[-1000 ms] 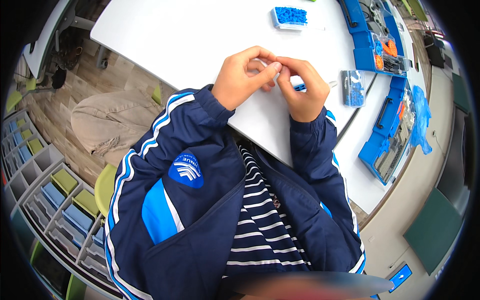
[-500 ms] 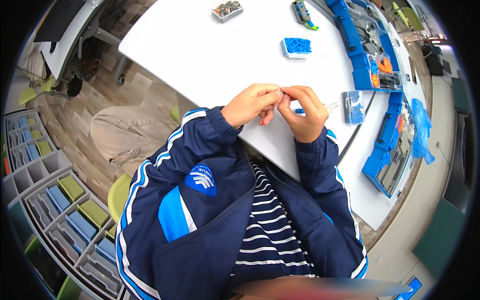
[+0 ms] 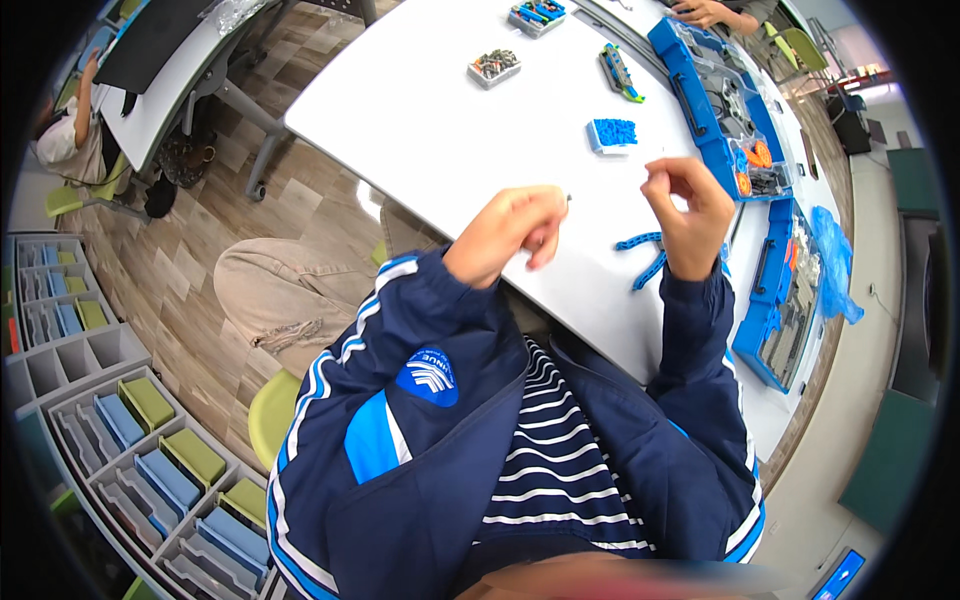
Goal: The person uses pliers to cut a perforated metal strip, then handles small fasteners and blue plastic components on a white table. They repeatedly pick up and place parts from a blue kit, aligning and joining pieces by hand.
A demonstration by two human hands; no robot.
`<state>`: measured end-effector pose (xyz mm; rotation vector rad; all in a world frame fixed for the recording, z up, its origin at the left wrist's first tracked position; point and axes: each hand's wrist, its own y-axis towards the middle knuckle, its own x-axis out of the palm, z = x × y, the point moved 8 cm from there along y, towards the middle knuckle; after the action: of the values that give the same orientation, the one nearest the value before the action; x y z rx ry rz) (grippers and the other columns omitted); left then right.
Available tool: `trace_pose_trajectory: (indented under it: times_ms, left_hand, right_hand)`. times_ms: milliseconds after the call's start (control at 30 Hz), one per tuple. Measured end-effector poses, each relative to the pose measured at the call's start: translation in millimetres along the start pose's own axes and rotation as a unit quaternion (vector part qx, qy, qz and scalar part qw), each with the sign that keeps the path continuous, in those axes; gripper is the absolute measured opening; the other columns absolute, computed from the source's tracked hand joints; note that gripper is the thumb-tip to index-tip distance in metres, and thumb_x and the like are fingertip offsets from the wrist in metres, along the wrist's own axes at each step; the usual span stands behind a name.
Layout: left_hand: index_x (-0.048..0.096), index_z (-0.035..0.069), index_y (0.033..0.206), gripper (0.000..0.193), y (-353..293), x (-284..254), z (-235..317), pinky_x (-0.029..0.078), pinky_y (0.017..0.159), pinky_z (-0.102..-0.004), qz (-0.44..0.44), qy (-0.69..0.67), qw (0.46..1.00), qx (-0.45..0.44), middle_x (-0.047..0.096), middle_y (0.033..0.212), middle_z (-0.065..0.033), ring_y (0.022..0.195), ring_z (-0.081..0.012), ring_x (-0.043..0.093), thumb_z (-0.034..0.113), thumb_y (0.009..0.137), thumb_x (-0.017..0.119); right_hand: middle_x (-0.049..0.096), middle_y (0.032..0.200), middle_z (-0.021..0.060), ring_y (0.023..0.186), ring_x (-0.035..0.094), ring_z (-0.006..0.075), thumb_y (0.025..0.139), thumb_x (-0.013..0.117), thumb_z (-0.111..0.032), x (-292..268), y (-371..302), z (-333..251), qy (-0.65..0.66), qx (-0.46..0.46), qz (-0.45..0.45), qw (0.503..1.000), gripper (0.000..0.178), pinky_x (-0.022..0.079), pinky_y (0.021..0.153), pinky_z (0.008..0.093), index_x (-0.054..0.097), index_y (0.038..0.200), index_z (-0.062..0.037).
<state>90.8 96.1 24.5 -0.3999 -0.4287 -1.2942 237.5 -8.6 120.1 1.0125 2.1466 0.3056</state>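
My left hand (image 3: 512, 232) is closed above the near part of the white table, its fingertips pinching a small dark piece (image 3: 568, 197), too small to name. To its right and apart from it, my right hand (image 3: 692, 212) is raised with thumb and forefinger curled together in a ring. Whether anything sits between those fingertips is too small to tell. Blue curved toy beams (image 3: 640, 241) lie on the table beside my right wrist, partly covered by it. Beyond the hands stands a clear box of small blue pegs (image 3: 613, 134).
Farther off are a box of mixed small parts (image 3: 494, 67), a grey, blue and green built model (image 3: 621, 73) and another parts box (image 3: 537, 16). Open blue cases (image 3: 690, 85) line the right side, near a blue plastic bag (image 3: 836, 262). Another person's hand (image 3: 700, 12) shows at the top.
My hands have parted; the right one moved away to the right and farther out. Blue curved beams have come into sight. The view has shifted, with another person's hand now showing.
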Motion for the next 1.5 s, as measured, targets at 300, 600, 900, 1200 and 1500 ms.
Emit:
trace_pose_trajectory:
  times_ms: [300, 600, 900, 1200, 1500]
  left_hand:
    - [0.057, -0.004, 0.085, 0.027, 10, -91, -14, 0.054, 0.066, -0.0278, 0.353, 0.219, 0.894, 0.166, 0.065, 0.088, -0.0112, 0.074, -0.0148, 0.064, 0.013, 0.103, 0.046]
    - [0.063, -0.003, 0.111, 0.028, 3, -153, 63, 0.046, 0.085, -0.0302, 0.470, 0.316, 0.738, 0.367, 0.063, 0.123, -0.0119, 0.093, -0.0173, 0.056, 0.012, 0.103, 0.041]
    - [0.057, -0.001, 0.100, 0.029, 128, -296, 134, 0.044, 0.101, -0.0300, 0.217, 0.409, 0.851, 0.248, 0.073, 0.114, -0.0140, 0.114, -0.0201, 0.064, 0.021, 0.107, 0.039]
    - [0.044, 0.004, 0.084, 0.032, 127, -298, 127, 0.045, 0.107, -0.0351, 0.164, 0.280, 0.917, 0.232, 0.073, 0.110, -0.0230, 0.113, -0.0255, 0.068, 0.022, 0.107, 0.031]
    - [0.048, 0.007, 0.084, 0.031, 110, -320, 142, 0.051, 0.100, -0.0383, 0.279, 0.158, 0.904, 0.284, 0.070, 0.114, -0.0218, 0.110, -0.0283, 0.067, 0.024, 0.108, 0.036]
  right_hand:
    - [0.070, 0.112, 0.0125, 0.096, 0.069, 0.0210, 0.088, 0.073, -0.006, 53, -46, 49, -0.015, 0.055, -0.038, 0.998, 0.033, 0.057, 0.077, 0.0313, 0.067, 0.120, -0.0031]
    - [0.022, 0.159, 0.0329, 0.151, 0.018, 0.0412, 0.101, 0.051, -0.026, 179, 11, 64, -0.068, 0.009, -0.125, 0.990, 0.073, 0.014, 0.124, 0.0412, 0.018, 0.153, 0.0124]
    - [0.034, 0.154, 0.0313, 0.146, 0.031, 0.0419, 0.097, 0.048, -0.015, 214, 45, 63, -0.091, 0.034, -0.012, 0.995, 0.064, 0.019, 0.122, 0.0461, 0.026, 0.152, 0.0107]
    - [0.037, 0.154, 0.0264, 0.144, 0.035, 0.0381, 0.096, 0.045, -0.011, 211, 47, 64, -0.040, 0.095, -0.047, 0.994, 0.062, 0.020, 0.122, 0.0468, 0.027, 0.153, 0.0051]
    - [0.064, 0.109, 0.0132, 0.099, 0.061, 0.0304, 0.080, 0.069, 0.003, 206, 54, -34, 0.010, -0.156, 0.030, 0.987, 0.033, 0.049, 0.089, 0.0424, 0.067, 0.112, -0.0045]
